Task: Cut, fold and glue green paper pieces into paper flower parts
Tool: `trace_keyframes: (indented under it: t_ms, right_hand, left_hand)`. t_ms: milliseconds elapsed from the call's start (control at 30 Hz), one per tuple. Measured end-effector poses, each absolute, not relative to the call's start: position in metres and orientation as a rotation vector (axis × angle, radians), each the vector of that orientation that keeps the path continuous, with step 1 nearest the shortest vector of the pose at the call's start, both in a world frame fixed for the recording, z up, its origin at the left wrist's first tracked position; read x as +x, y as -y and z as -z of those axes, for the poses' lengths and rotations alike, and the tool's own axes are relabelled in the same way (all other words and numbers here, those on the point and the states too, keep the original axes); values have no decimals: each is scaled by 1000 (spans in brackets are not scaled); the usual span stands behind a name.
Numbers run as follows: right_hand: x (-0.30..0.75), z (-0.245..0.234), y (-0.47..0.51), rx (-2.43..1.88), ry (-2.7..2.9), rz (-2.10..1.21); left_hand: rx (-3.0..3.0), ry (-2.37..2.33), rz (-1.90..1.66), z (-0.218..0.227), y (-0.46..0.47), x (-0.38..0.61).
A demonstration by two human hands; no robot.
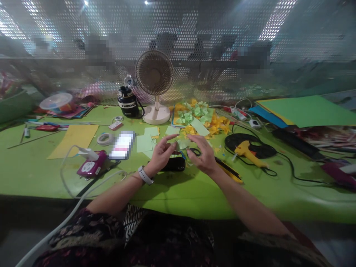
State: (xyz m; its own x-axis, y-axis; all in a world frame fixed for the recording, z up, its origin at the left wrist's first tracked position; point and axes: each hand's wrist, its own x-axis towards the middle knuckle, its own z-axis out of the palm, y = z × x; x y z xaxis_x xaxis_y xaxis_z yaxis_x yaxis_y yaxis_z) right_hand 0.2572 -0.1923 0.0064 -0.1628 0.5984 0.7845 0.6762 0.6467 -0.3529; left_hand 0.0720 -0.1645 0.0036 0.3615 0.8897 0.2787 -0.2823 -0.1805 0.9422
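Note:
My left hand (163, 152), with a pale watch strap (145, 175) at the wrist, hovers over the table with thumb and fingers apart. Facing it, my right hand (204, 155) is also open, its fingers stretched toward the left. A pale green paper piece (183, 144) shows between the fingertips; I cannot tell whether they touch it. Below the hands lies a black phone (174, 164). Black-handled scissors (195, 152) are partly hidden by my right hand. A yellow cutter knife (230, 172) lies beside that hand.
A heap of green and yellow paper flowers (198, 115) lies ahead, near a fan (155, 74) and a dark bottle (128, 104). Right is a yellow glue gun (249, 154) with its cord. Left are a lit phone (122, 145), a tape roll (105, 139) and a purple power socket (91, 165).

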Motion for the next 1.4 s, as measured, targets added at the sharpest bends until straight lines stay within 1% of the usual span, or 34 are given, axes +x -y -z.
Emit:
trace_keyframes:
  t_ms: [200, 400, 500, 633, 700, 1000, 1133, 1267, 1400]
  right_hand:
    - [253, -1, 192, -970, 1947, 382]
    - [257, -2, 193, -1019, 2022, 491]
    - [256, -2, 193, -1011, 1943, 393]
    - [255, -3, 191, -1035, 1787, 114]
    - [255, -4, 191, -1041, 1771, 36]
    - [256, -3, 190, -1025, 1833, 10]
    - [257, -3, 191, -1002, 1855, 58]
    - [255, -2, 192, -986, 1864, 118]
    - [252, -1, 193, -993, 1811, 73]
  left_hand:
    - [1407, -601, -1135, 1, 165, 73]
    - [1421, -599, -1139, 1, 166, 74]
    - [1379, -577, -1124, -1, 165, 72]
    - [1352, -536, -1091, -5, 165, 67]
    - [1384, -512, -1085, -5, 164, 66]
    - [1468, -542, -1125, -1, 161, 66]
    - [1559, -591, -1152, 2, 159, 67]
    - [1703, -650, -1213, 5, 156, 68]
    - [1784, -637, -1300, 7, 155, 67]
